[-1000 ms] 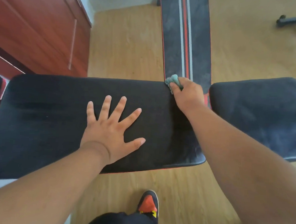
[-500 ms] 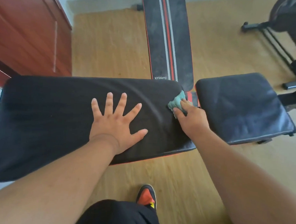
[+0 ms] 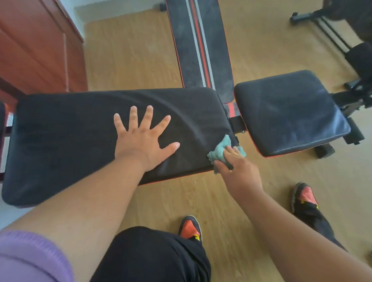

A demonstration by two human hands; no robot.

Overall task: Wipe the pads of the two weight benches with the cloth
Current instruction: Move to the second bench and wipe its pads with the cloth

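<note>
Left hand [image 3: 141,138]: I have it spread flat, fingers straight, pressing on the long black padded bench back pad [image 3: 72,138] to steady it; it grasps nothing.
Right hand [image 3: 237,165]: fingers curl round the small teal terry cloth [image 3: 218,151], which sits bunched at the pad's near right corner, touching its edge.
Cloth handling: I judge it light, soft and limp; it bunches easily, so I hold it in a wad under the fingers rather than by a corner.
Pad handling: the cover looks smooth and slightly giving, likely easy to slide over.
Square black seat pad [image 3: 291,112]: just beside the long pad on the right, across a narrow gap; I judge it not yet wiped.
Second bench, black pad with red and grey stripes [image 3: 197,39]: stretches away behind, dusty-looking.
Red-brown wooden cabinet [image 3: 29,44]: stands at left.
</note>
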